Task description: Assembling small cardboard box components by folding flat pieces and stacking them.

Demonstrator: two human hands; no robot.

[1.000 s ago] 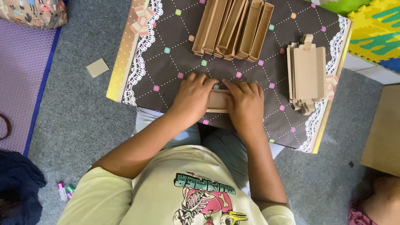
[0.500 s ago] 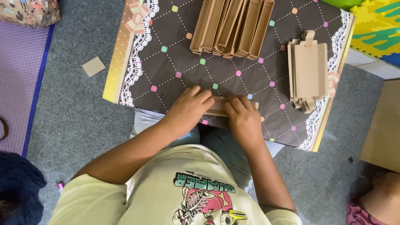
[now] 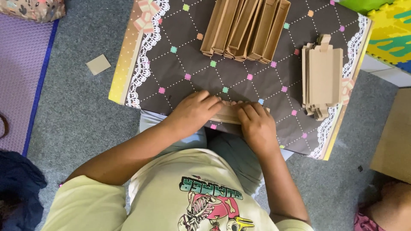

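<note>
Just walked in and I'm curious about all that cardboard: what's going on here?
A person sits at a low table with a dark patterned top, both hands pressed on one small brown cardboard piece at the near edge: left hand on its left end, right hand on its right. Further back lies a row of folded cardboard trays, and to the right a stack of flat cardboard cutouts. A loose cardboard square lies on the grey floor.

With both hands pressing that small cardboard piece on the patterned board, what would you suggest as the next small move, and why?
Probably finish the fold, then slide it up beside the folded cardboard trays. The left hand and right hand pinch the cardboard piece from both ends, and it looks partly formed. Flat blanks wait stacked at the right of the patterned board.
</note>
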